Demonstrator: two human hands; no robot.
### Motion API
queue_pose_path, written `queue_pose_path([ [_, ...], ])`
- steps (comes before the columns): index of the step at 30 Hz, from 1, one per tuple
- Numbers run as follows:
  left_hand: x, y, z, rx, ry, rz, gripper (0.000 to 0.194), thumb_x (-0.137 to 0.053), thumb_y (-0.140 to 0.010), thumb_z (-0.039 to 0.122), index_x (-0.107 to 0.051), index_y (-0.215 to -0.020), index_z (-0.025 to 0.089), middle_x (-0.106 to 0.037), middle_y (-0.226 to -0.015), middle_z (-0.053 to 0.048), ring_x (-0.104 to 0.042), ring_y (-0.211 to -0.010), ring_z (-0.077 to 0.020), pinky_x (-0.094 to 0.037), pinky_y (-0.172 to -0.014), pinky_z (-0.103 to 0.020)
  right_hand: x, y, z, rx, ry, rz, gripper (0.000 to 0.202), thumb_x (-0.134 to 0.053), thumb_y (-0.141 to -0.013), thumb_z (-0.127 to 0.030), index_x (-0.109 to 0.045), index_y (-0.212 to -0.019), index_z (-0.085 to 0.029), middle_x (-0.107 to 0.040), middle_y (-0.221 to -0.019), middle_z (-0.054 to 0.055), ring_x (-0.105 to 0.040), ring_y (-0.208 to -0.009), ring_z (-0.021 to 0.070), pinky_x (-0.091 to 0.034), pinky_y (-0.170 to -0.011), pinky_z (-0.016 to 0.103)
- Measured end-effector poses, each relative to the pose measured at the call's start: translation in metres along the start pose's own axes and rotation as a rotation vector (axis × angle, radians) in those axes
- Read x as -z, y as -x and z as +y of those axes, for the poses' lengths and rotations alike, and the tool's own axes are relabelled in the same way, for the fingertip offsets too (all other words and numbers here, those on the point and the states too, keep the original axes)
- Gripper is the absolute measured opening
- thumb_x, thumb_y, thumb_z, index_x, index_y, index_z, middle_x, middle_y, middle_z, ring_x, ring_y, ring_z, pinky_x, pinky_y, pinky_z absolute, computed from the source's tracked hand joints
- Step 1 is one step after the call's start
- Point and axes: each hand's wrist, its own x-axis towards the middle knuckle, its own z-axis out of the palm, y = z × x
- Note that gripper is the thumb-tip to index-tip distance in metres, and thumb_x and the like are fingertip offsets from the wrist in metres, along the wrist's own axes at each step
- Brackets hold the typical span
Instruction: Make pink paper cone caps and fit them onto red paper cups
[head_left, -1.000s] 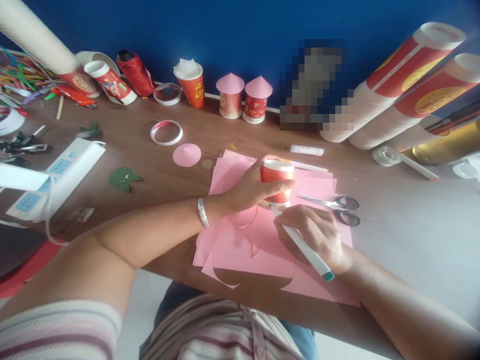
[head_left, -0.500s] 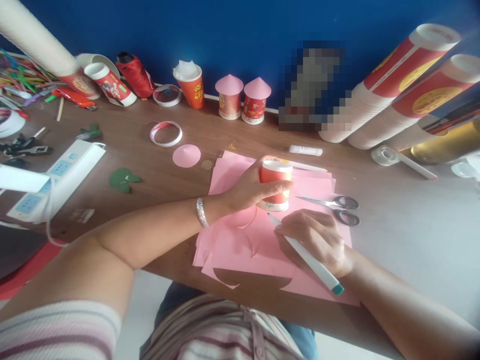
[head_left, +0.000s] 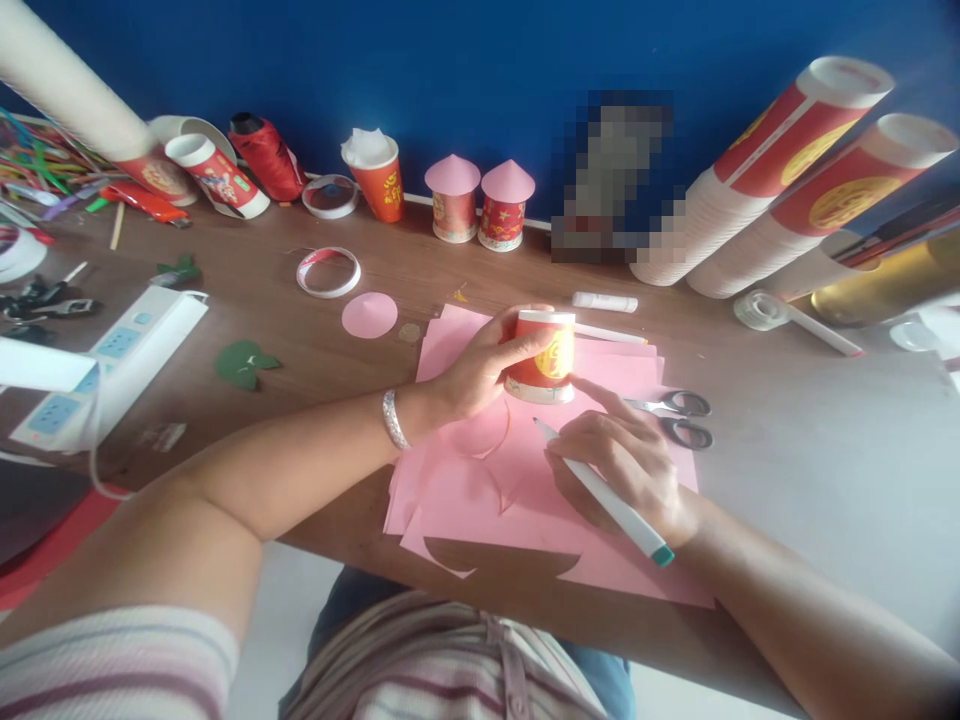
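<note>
My left hand [head_left: 487, 365] is wrapped around a red paper cup [head_left: 555, 352] with a gold print and a white band at its lower edge. Between the fingers of my right hand [head_left: 622, 455] is a white marker [head_left: 611, 508] with a green end; its dark tip points up and left, just below the cup. My right index finger reaches out to the cup's lower right edge. Under both hands lie pink paper sheets [head_left: 480, 520], some with curved cuts. Black-handled scissors [head_left: 686, 418] rest on the paper, their blades partly hidden behind my right hand.
Two cups with pink cone tops [head_left: 508, 205] stand by the blue wall. A pink paper cone [head_left: 370, 315] and a cut cup ring [head_left: 328, 272] lie to the left. Tall cup stacks [head_left: 806, 130] lean at right. A power strip [head_left: 112, 365] sits far left.
The cup has turned in my left hand, so its gold print now faces out, and it is slightly higher. My right index finger has stretched out toward it.
</note>
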Motion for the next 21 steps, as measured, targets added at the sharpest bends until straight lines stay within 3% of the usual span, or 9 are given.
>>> queue_pose_path([
  [3, -0.0007, 0.001, 0.0012, 0.037, -0.002, -0.03, 0.05, -0.079, -0.084, 0.049, -0.062, -0.12, 0.019, -0.068, -0.116, -0.01, -0.066, -0.103, -0.0236, -0.058, -0.084, -0.038, -0.0014, 0.0023, 0.0, -0.005, -0.032, -0.023, 0.026, -0.059, -0.084, 0.004, -0.06, -0.099, -0.018, -0.064, -0.076, -0.002, -0.06, -0.059, 0.0124, -0.06, -0.104, 0.058],
  [7, 0.0001, 0.0021, 0.0001, 0.039, -0.093, 0.011, 0.05, -0.085, -0.079, 0.046, -0.061, -0.114, 0.019, -0.066, -0.102, -0.005, -0.064, -0.091, -0.0177, -0.056, -0.078, -0.031, -0.001, 0.0027, 0.0, 0.003, -0.047, -0.022, 0.027, -0.057, -0.086, 0.002, -0.06, -0.102, -0.019, -0.064, -0.076, -0.002, -0.059, -0.06, 0.0128, -0.06, -0.103, 0.058],
  [11, 0.0009, 0.0015, -0.0009, 0.017, -0.137, -0.001, 0.047, -0.085, -0.079, 0.044, -0.061, -0.111, 0.018, -0.065, -0.1, -0.004, -0.062, -0.089, -0.0159, -0.053, -0.079, -0.029, 0.0021, 0.0019, 0.0025, 0.015, 0.04, 0.057, 0.027, -0.061, -0.086, 0.001, -0.059, -0.104, -0.019, -0.065, -0.075, -0.001, -0.063, -0.063, 0.0144, -0.066, -0.083, 0.043],
  [14, 0.0006, 0.0015, -0.0001, 0.023, -0.129, 0.0, 0.046, -0.083, -0.08, 0.043, -0.06, -0.111, 0.018, -0.064, -0.097, -0.003, -0.061, -0.087, -0.0149, -0.052, -0.078, -0.028, 0.0035, 0.003, 0.0048, -0.003, 0.094, 0.048, 0.026, -0.064, -0.086, 0.001, -0.06, -0.103, -0.018, -0.066, -0.075, 0.001, -0.067, -0.065, 0.0161, -0.06, -0.063, 0.031],
  [21, -0.0009, 0.0035, 0.0013, 0.039, -0.134, 0.023, 0.047, -0.083, -0.08, 0.042, -0.06, -0.113, 0.019, -0.064, -0.101, -0.004, -0.062, -0.091, -0.0162, -0.054, -0.079, -0.029, 0.0023, 0.0064, 0.0073, -0.044, 0.088, 0.017, 0.026, -0.064, -0.089, 0.0, -0.06, -0.105, -0.019, -0.068, -0.079, 0.001, -0.066, -0.063, 0.0138, -0.056, -0.059, 0.027],
])
